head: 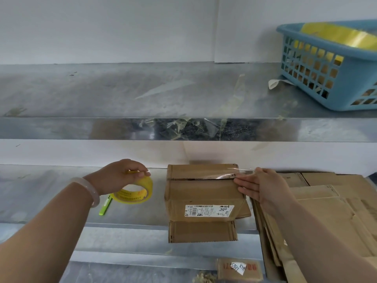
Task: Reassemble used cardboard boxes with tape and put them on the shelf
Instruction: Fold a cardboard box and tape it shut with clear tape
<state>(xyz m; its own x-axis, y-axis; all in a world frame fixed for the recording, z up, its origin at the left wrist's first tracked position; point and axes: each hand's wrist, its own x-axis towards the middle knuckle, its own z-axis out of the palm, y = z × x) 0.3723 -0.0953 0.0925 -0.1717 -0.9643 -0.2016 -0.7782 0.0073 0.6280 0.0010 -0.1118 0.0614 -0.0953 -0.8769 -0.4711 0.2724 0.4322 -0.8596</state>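
Note:
A small brown cardboard box [202, 193] with a white shipping label sits on the middle metal shelf [61, 197], its front flap hanging over the edge. A strip of clear tape [230, 175] lies partly over the box's top seam. My right hand [259, 186] rests flat on the box's right end, fingers pressing the tape strip. My left hand [124, 174] grips a yellow tape roll [135, 192] standing on the shelf to the left of the box.
A stack of flattened cardboard boxes [318, 203] fills the shelf to the right. A green pen-like tool [106, 205] lies by the roll. On the upper shelf [122, 94] stands a blue plastic basket [330, 64] with yellow material. Another taped box [238, 268] lies below.

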